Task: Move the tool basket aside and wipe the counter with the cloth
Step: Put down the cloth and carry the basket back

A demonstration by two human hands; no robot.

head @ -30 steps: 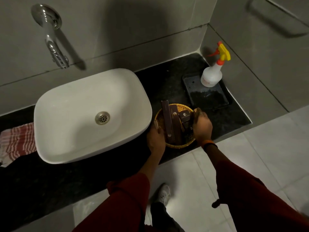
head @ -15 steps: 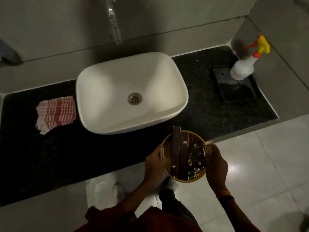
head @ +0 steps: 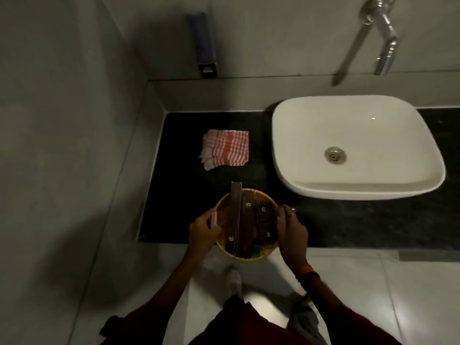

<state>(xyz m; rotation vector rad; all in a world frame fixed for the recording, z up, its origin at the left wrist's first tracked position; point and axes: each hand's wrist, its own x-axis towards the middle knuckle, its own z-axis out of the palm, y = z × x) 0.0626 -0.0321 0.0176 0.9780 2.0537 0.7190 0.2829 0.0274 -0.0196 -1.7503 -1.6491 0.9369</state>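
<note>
Carried leftward past the white ceramic basin point(head: 353, 145): round yellow woven tool basket point(head: 246, 224), gripped at opposite rims by left hand point(head: 202, 229) and right hand point(head: 291, 229). Held over the black stone counter point(head: 184, 195) near edge, near the red-and-white striped cloth point(head: 226, 149). Wiping not yet begun; 1 set-down probably needed.

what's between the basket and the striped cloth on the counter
Nothing: in the head view only bare black counter separates the tool basket, held by the left hand and right hand, from the cloth.
</note>
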